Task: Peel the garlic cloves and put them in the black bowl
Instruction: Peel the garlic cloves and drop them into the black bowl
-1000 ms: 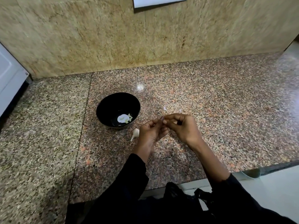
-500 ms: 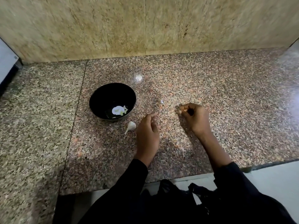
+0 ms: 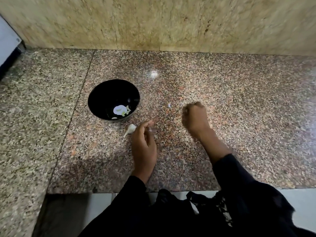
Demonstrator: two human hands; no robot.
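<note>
- Garlic clove (image 3: pixel 131 129), unpeeled, lies on the desk (image 3: pixel 239 117) just left of my left grip (image 3: pixel 144 142), touching or nearly touching the index side; the black bowl (image 3: pixel 113 99) sits just beyond it.
- Change: a second ago both grips were together, working a clove. Now they're apart.
- Left grip: fingers loosely curled, something small and pale looks pinched at the fingertips; too blurred, so I cannot tell if it holds anything.
- Right grip (image 3: pixel 195 117): curled into a fist, well right of the left one. Contents hidden.
- Bowl holds pale peeled pieces at the bottom.
- My read: one clove is done, the next pickup is the clove by the left grip.
- A scrap of skin (image 3: pixel 169 105) lies just left of the right grip.
- Desk is speckled granite with a seam left of the bowl; beige stone wall (image 3: pixel 171 23) behind, white appliance (image 3: pixel 8 41) far left.
</note>
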